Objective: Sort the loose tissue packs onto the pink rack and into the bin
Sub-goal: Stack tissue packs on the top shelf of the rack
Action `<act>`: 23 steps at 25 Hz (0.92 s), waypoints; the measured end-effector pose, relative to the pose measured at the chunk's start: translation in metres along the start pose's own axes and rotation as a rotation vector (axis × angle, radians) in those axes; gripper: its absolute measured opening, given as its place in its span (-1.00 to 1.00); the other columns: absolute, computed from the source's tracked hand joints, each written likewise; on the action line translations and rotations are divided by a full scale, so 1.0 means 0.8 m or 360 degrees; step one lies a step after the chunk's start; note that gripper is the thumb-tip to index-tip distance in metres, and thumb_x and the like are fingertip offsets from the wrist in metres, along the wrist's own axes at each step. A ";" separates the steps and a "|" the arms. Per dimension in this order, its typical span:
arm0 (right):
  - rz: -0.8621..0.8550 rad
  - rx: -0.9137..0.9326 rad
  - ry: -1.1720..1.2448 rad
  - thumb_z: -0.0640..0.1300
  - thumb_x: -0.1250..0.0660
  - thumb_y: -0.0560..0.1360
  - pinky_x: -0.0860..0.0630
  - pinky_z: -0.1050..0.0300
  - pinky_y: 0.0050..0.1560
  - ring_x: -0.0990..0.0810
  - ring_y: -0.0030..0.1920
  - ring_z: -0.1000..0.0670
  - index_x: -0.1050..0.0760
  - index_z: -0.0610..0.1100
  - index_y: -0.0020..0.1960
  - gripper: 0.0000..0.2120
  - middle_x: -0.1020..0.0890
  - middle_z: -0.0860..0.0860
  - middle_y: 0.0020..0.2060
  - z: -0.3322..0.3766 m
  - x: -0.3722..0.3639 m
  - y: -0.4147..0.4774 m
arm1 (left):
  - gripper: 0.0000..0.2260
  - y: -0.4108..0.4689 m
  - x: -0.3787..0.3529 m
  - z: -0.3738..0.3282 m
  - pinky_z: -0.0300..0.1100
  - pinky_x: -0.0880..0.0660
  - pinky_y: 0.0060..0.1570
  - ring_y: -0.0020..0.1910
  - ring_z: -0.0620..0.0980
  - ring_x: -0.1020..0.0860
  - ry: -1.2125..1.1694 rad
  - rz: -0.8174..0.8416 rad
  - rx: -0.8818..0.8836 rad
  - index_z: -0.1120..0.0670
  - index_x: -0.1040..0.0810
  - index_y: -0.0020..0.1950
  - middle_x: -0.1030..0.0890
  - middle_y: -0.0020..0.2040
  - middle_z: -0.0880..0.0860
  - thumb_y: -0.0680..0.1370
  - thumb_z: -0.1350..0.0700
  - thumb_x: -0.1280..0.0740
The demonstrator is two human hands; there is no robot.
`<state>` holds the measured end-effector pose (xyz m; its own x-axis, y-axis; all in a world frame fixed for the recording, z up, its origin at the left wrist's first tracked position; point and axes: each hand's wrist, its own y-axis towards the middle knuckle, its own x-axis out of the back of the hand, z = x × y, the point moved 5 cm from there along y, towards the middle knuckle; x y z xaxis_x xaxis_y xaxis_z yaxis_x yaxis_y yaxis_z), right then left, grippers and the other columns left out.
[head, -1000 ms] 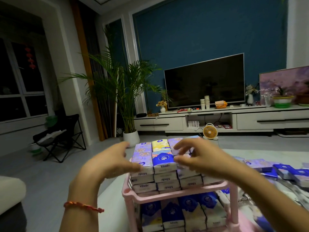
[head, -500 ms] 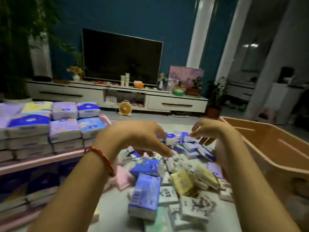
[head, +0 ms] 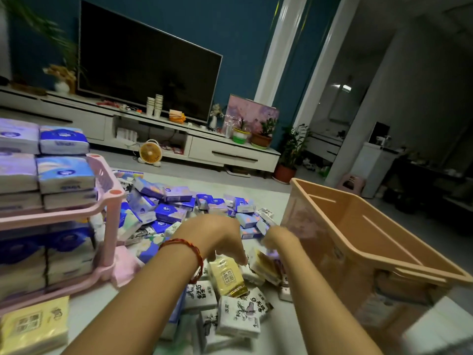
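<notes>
The heap of loose tissue packs [head: 171, 212], blue, white and purple in plastic wrap, lies on the pale surface [head: 268, 194] between the two-tier pink plastic rack [head: 112, 221] (stacked with packs) and the tan plastic bin [head: 358, 221]. The left hand [head: 217, 237], a red cord [head: 195, 254] at its wrist, curls its fingers round the top of a yellow-gold tissue pack [head: 226, 278]. The right hand [head: 280, 239] is blurred beside the bin's wall; its grip cannot be told.

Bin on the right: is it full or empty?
Not full: the bin shows bare inner walls a long way down. Its floor is out of sight, so whether it is quite empty cannot be told.
</notes>
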<state>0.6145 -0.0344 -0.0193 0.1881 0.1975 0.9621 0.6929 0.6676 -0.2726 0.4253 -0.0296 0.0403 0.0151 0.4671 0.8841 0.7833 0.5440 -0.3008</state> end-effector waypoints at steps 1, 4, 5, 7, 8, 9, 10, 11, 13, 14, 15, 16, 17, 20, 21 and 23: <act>0.0077 -0.0050 -0.0012 -0.16 -0.12 0.56 -0.41 0.01 0.23 -0.46 0.23 -0.13 -0.38 -0.21 0.31 -0.66 -0.45 -0.13 0.28 0.001 -0.015 0.008 | -0.54 0.000 -0.002 0.001 -0.20 -0.49 -0.08 0.10 0.04 -0.58 0.0015 0.0009 0.0010 0.14 -0.37 0.36 -0.55 0.18 0.11 0.53 -0.03 -0.31; 0.0173 -0.0166 0.0156 -0.16 -0.13 0.54 -0.42 0.06 0.06 -0.48 0.07 -0.11 -0.40 -0.17 0.13 -0.79 -0.48 -0.12 0.09 -0.005 -0.039 0.029 | -0.54 0.000 -0.002 0.010 -0.23 -0.46 -0.12 -0.03 0.00 -0.55 0.0052 0.0011 0.0034 0.12 -0.35 0.37 -0.56 0.13 0.09 0.53 -0.03 -0.30; 0.0105 -0.0220 0.0274 -0.16 -0.16 0.52 -0.43 0.08 -0.01 -0.48 -0.01 -0.10 -0.40 -0.18 0.08 -0.83 -0.49 -0.11 0.02 -0.009 -0.040 0.032 | -0.54 0.000 -0.002 0.013 -0.25 -0.46 -0.14 -0.07 -0.02 -0.52 0.0049 0.0024 0.0031 0.13 -0.35 0.37 -0.55 0.08 0.08 0.54 -0.03 -0.29; -0.0044 -0.0263 0.0514 -0.11 -0.23 0.50 -0.48 0.07 -0.02 -0.52 0.01 -0.13 -0.37 -0.22 0.19 -0.69 -0.52 -0.14 0.06 -0.013 -0.041 0.036 | -0.54 0.001 -0.003 0.019 -0.26 -0.49 -0.12 -0.07 -0.05 -0.51 0.0015 0.0069 0.0031 0.13 -0.36 0.37 -0.51 0.01 0.03 0.54 -0.04 -0.28; -0.0089 -0.0293 0.0628 -0.06 -0.26 0.50 -0.49 0.05 0.03 -0.51 0.11 -0.16 -0.27 -0.26 0.33 -0.52 -0.50 -0.17 0.17 -0.017 -0.042 0.037 | -0.55 0.003 -0.004 0.023 -0.23 -0.50 -0.08 -0.06 -0.04 -0.51 0.0001 0.0080 0.0045 0.13 -0.37 0.37 -0.50 0.00 0.02 0.54 -0.05 -0.28; -0.0091 -0.0325 0.0714 -0.02 -0.29 0.51 -0.48 0.02 0.11 -0.48 0.21 -0.17 -0.10 -0.30 0.44 -0.34 -0.44 -0.20 0.27 -0.018 -0.042 0.035 | -0.54 0.004 -0.004 0.026 -0.22 -0.50 -0.05 -0.06 -0.04 -0.51 0.0001 0.0072 0.0062 0.13 -0.37 0.37 -0.49 0.01 0.01 0.54 -0.05 -0.28; -0.0068 -0.0333 0.0798 0.01 -0.30 0.51 -0.45 0.00 0.18 -0.44 0.25 -0.17 0.02 -0.34 0.47 -0.24 -0.40 -0.20 0.32 -0.020 -0.045 0.033 | -0.54 0.005 -0.004 0.028 -0.22 -0.49 -0.05 -0.07 -0.04 -0.51 0.0016 0.0049 0.0078 0.13 -0.36 0.37 -0.49 0.03 0.02 0.54 -0.05 -0.28; -0.0045 -0.0301 0.0762 0.02 -0.29 0.52 -0.42 0.02 0.22 -0.44 0.23 -0.14 -0.01 -0.36 0.45 -0.26 -0.41 -0.19 0.29 -0.020 -0.044 0.030 | -0.54 0.006 -0.003 0.030 -0.23 -0.48 -0.06 -0.07 -0.04 -0.50 0.0035 0.0020 0.0085 0.13 -0.35 0.37 -0.50 0.04 0.02 0.54 -0.05 -0.28; -0.0002 -0.0151 0.0616 -0.04 -0.27 0.55 -0.41 0.08 0.14 -0.43 0.02 -0.08 -0.34 -0.32 0.23 -0.59 -0.47 -0.13 0.07 -0.018 -0.038 0.024 | -0.55 0.008 -0.002 0.030 -0.24 -0.47 -0.08 -0.07 -0.04 -0.49 0.0036 -0.0011 0.0076 0.14 -0.35 0.37 -0.52 0.08 0.04 0.55 -0.05 -0.27; -0.0030 -0.0124 0.0663 -0.12 -0.30 0.52 -0.44 0.13 0.00 -0.42 -0.06 -0.06 -0.43 -0.29 0.10 -0.73 -0.47 -0.11 -0.02 -0.017 -0.029 0.022 | -0.55 0.009 0.000 0.030 -0.22 -0.48 -0.04 -0.04 -0.04 -0.49 -0.0003 -0.0009 0.0061 0.14 -0.36 0.37 -0.52 0.11 0.05 0.55 -0.04 -0.26; -0.0110 -0.0144 0.0726 -0.21 -0.34 0.46 -0.44 0.17 -0.16 -0.43 -0.14 -0.03 -0.47 -0.26 -0.01 -0.84 -0.51 -0.10 -0.09 -0.017 -0.016 0.021 | -0.55 0.009 0.002 0.031 -0.21 -0.49 0.00 -0.01 -0.04 -0.50 -0.0072 -0.0003 0.0041 0.14 -0.36 0.37 -0.52 0.12 0.05 0.55 -0.04 -0.26; -0.0217 -0.0143 0.0780 -0.27 -0.36 0.40 -0.44 0.18 -0.26 -0.45 -0.22 -0.01 -0.49 -0.23 -0.13 -0.93 -0.55 -0.11 -0.18 -0.015 0.003 0.019 | -0.54 0.009 0.005 0.032 -0.21 -0.50 0.02 0.01 -0.04 -0.50 -0.0154 -0.0008 0.0021 0.13 -0.34 0.39 -0.51 0.12 0.04 0.55 -0.04 -0.26; -0.0313 -0.0104 0.0919 -0.31 -0.37 0.37 -0.45 0.18 -0.30 -0.46 -0.29 0.02 -0.48 -0.22 -0.23 -0.93 -0.55 -0.11 -0.27 -0.009 0.024 0.017 | -0.51 0.009 0.009 0.034 -0.21 -0.51 0.00 0.02 -0.04 -0.51 -0.0238 -0.0036 0.0001 0.11 -0.30 0.41 -0.50 0.13 0.03 0.54 -0.05 -0.28; -0.0034 0.0332 0.1719 -0.30 -0.38 0.42 -0.53 0.22 -0.30 -0.54 -0.37 0.02 -0.52 -0.28 -0.20 -0.94 -0.57 -0.12 -0.32 0.035 0.072 -0.015 | -0.45 0.011 0.022 0.041 -0.27 -0.42 -0.16 -0.04 -0.06 -0.44 -0.0455 -0.0286 -0.0014 0.04 -0.21 0.44 -0.47 0.18 0.04 0.53 -0.10 -0.29; 0.0231 0.0539 0.1915 -0.28 -0.36 0.45 -0.57 0.24 -0.29 -0.57 -0.36 0.02 -0.53 -0.28 -0.15 -0.95 -0.59 -0.12 -0.30 0.057 0.080 -0.036 | -0.47 0.013 0.026 0.043 -0.27 -0.39 -0.18 -0.05 -0.05 -0.43 -0.0565 -0.0401 -0.0028 0.03 -0.23 0.44 -0.47 0.18 0.06 0.53 -0.13 -0.26; 0.0588 0.0899 0.2048 -0.29 -0.31 0.48 -0.61 0.22 -0.22 -0.62 -0.30 0.00 -0.52 -0.27 -0.09 -0.95 -0.62 -0.13 -0.22 0.088 0.083 -0.067 | -0.56 0.018 0.034 0.046 -0.23 -0.42 -0.21 -0.14 -0.02 -0.49 -0.0920 -0.0620 -0.0079 0.04 -0.35 0.36 -0.53 0.05 0.07 0.57 -0.16 -0.16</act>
<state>0.5406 -0.0067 0.0585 0.9841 -0.1480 0.0987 0.1637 0.9703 -0.1781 0.4136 0.0167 0.0468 -0.5949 0.5482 0.5879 0.6924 0.7210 0.0284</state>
